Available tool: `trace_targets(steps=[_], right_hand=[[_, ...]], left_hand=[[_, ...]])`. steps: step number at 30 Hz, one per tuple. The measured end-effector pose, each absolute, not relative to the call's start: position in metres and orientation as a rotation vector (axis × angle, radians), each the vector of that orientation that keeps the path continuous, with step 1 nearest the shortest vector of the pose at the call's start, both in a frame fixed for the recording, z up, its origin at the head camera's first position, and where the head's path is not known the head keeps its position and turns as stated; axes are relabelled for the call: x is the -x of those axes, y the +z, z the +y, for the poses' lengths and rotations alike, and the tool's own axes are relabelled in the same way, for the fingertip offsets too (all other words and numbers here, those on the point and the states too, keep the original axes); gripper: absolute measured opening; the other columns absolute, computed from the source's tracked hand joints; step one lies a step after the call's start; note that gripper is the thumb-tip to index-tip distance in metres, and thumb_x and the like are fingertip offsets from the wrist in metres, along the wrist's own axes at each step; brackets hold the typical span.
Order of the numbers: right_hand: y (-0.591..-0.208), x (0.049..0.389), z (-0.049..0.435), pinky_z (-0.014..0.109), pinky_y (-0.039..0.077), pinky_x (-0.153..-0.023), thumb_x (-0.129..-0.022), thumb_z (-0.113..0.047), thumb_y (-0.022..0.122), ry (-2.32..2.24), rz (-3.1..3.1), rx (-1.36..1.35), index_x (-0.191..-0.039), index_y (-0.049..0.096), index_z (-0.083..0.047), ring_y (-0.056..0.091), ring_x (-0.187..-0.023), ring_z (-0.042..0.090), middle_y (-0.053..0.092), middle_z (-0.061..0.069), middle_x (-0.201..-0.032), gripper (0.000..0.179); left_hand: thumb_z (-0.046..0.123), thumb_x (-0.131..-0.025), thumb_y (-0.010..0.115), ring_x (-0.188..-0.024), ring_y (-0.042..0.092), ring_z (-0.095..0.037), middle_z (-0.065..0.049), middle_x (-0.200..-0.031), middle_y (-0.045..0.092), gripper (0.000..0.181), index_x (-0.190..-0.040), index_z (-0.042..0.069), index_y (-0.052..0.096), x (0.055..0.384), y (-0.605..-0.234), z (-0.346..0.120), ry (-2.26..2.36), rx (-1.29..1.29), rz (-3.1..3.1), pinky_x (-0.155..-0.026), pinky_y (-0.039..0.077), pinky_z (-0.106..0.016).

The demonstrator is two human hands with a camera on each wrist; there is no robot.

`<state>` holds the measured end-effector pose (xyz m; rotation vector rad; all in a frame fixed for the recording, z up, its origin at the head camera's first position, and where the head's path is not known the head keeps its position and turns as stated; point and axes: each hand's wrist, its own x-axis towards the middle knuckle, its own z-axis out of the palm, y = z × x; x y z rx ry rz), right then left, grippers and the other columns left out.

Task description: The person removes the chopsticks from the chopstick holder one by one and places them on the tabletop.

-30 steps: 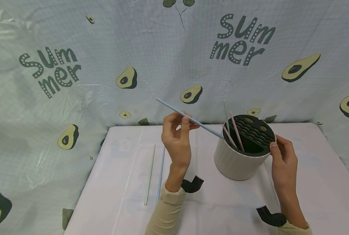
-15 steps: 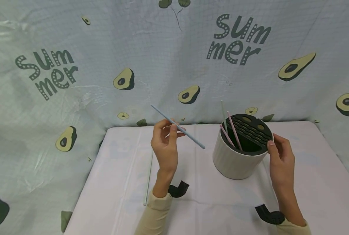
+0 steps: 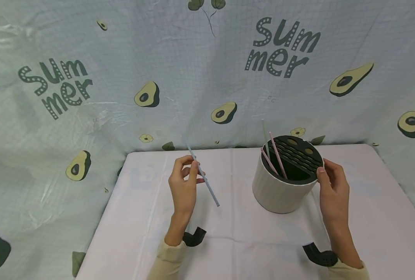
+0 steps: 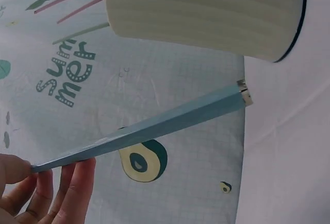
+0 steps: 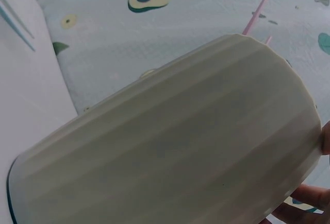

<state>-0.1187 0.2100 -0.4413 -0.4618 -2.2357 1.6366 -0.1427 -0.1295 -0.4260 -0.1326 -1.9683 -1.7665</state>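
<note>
My left hand [image 3: 183, 190] pinches a slim blue chopstick [image 3: 209, 188] above the left half of the table. The stick slants, its thick end down to the right and its thin end up behind the fingers. In the left wrist view that thick end shows a silvery tip. My right hand [image 3: 335, 190] grips the rim of a white ribbed cutlery holder [image 3: 281, 194], thumb on the edge of its black slotted lid [image 3: 300, 155]. Two pink chopsticks [image 3: 278, 155] and a green chopstick [image 3: 264, 134] stand leaning in the lid's large opening.
On the table, a blue chopstick [image 5: 18, 31] and a thin stick beside it lie at the left; in the head view my left arm mostly hides them. Behind the white table [image 3: 249, 249] hangs a printed avocado curtain [image 3: 179, 58]. A black strap piece [image 3: 194, 237] sits at my left wrist.
My left hand has moved left and down, away from the holder, carrying the blue chopstick, which now slants more steeply. The right hand and the holder have stayed in place.
</note>
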Motion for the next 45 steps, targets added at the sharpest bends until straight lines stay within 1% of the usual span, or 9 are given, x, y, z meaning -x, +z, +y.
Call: trace_targets(steps=[4,8,10,22,28,32,35,41,45], right_hand=[[-0.442,0.120,0.210,0.032,0.039,-0.124,-0.112,-0.036,0.043,1.630,-2.236,0.456,-0.155,0.046,-0.022,0.046,-0.147,0.015,0.051,0.003,-0.156,0.045],[-0.442,0.121,0.211,0.033,0.039,-0.124,-0.112,-0.035,0.043,1.620,-2.234,0.454,-0.155,0.046,-0.022,0.046,-0.147,0.015,0.052,0.004,-0.156,0.045],[-0.443,0.120,0.211,0.033,0.038,-0.125,-0.112,-0.036,0.043,1.621,-2.233,0.456,-0.155,0.046,-0.023,0.046,-0.147,0.015,0.052,0.004,-0.156,0.045],[-0.443,0.120,0.210,0.035,0.038,-0.125,-0.112,-0.035,0.043,1.631,-2.232,0.461,-0.155,0.046,-0.023,0.045,-0.147,0.016,0.051,0.004,-0.156,0.045],[-0.443,0.120,0.209,0.035,0.038,-0.125,-0.112,-0.036,0.043,1.629,-2.238,0.463,-0.155,0.046,-0.023,0.045,-0.147,0.016,0.051,0.004,-0.156,0.045],[-0.443,0.120,0.209,0.034,0.038,-0.125,-0.112,-0.036,0.043,1.628,-2.237,0.465,-0.155,0.046,-0.023,0.045,-0.148,0.016,0.051,0.003,-0.156,0.045],[-0.443,0.119,0.210,0.034,0.038,-0.125,-0.112,-0.036,0.043,1.632,-2.234,0.467,-0.155,0.046,-0.023,0.045,-0.147,0.016,0.051,0.003,-0.156,0.045],[-0.443,0.118,0.209,0.032,0.039,-0.124,-0.112,-0.035,0.043,1.632,-2.230,0.463,-0.155,0.046,-0.023,0.046,-0.146,0.015,0.052,0.003,-0.156,0.044],[-0.444,0.118,0.210,0.027,0.040,-0.121,-0.112,-0.035,0.044,1.624,-2.226,0.442,-0.154,0.047,-0.022,0.047,-0.144,0.012,0.052,0.003,-0.154,0.044]], left_hand=[[0.020,-0.106,0.063,-0.073,0.073,-0.022,-0.013,-0.106,0.067,0.021,-0.121,0.005,0.064,0.140,-0.435,-0.138,-1.802,0.029,-2.100,-0.061,0.064,-0.032],[0.018,-0.106,0.062,-0.075,0.073,-0.033,-0.015,-0.105,0.070,0.019,-0.121,0.008,0.067,0.140,-0.443,-0.145,-1.778,-0.083,-2.279,-0.058,0.063,-0.030],[0.019,-0.106,0.063,-0.075,0.073,-0.033,-0.016,-0.105,0.072,0.020,-0.123,0.008,0.068,0.141,-0.447,-0.147,-1.747,-0.134,-2.370,-0.056,0.062,-0.030],[0.013,-0.102,0.064,-0.064,0.070,-0.020,-0.013,-0.107,0.074,0.025,-0.125,0.006,0.069,0.139,-0.473,-0.154,-1.519,-0.277,-2.656,-0.052,0.060,-0.029],[0.009,-0.100,0.063,-0.046,0.057,-0.008,-0.015,-0.105,0.076,0.026,-0.125,0.003,0.070,0.133,-0.486,-0.154,-1.308,-0.259,-2.757,-0.041,0.043,-0.019],[0.006,-0.098,0.064,-0.045,0.048,-0.007,-0.015,-0.099,0.076,0.025,-0.121,0.000,0.071,0.130,-0.492,-0.151,-1.155,-0.244,-2.786,-0.040,0.033,-0.017],[0.006,-0.097,0.065,-0.051,0.048,-0.009,-0.015,-0.095,0.075,0.024,-0.119,-0.002,0.071,0.129,-0.496,-0.148,-1.028,-0.240,-2.815,-0.043,0.035,-0.018],[0.004,-0.096,0.069,-0.056,0.056,-0.013,-0.011,-0.089,0.073,0.023,-0.118,-0.002,0.071,0.127,-0.501,-0.145,-0.900,-0.247,-2.871,-0.046,0.043,-0.022],[0.002,-0.094,0.071,-0.057,0.057,-0.014,-0.009,-0.081,0.071,0.022,-0.115,-0.003,0.072,0.125,-0.504,-0.143,-0.836,-0.225,-2.887,-0.047,0.045,-0.024]])
